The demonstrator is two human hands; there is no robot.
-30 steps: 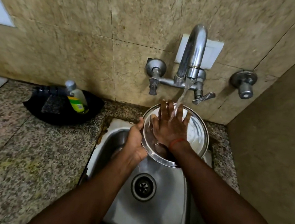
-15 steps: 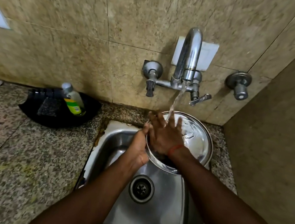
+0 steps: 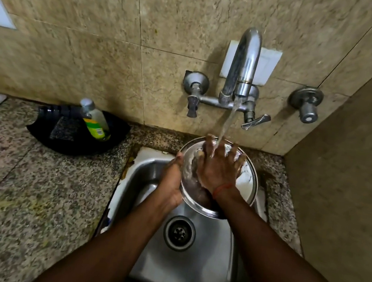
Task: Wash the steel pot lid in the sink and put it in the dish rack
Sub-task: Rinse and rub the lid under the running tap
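Observation:
The round steel pot lid [image 3: 246, 183] is held tilted over the steel sink [image 3: 188, 270], under water running from the tap [image 3: 243, 68]. My left hand [image 3: 172, 181] grips the lid's left rim. My right hand [image 3: 219, 166] lies flat on the lid's face with its fingers spread, and the stream lands on its fingers. The lid's middle and lower part are hidden behind that hand and wrist. No dish rack is in view.
A black tray [image 3: 67, 142] with a dish-soap bottle [image 3: 95, 121] and a dark scrub pad [image 3: 63, 128] sits on the granite counter [image 3: 22, 191] left of the sink. Tap valves [image 3: 305, 104] stick out of the tiled wall. A side wall stands close on the right.
My right hand has slid across the lid's face toward the right and up under the stream. My left hand keeps its hold on the rim.

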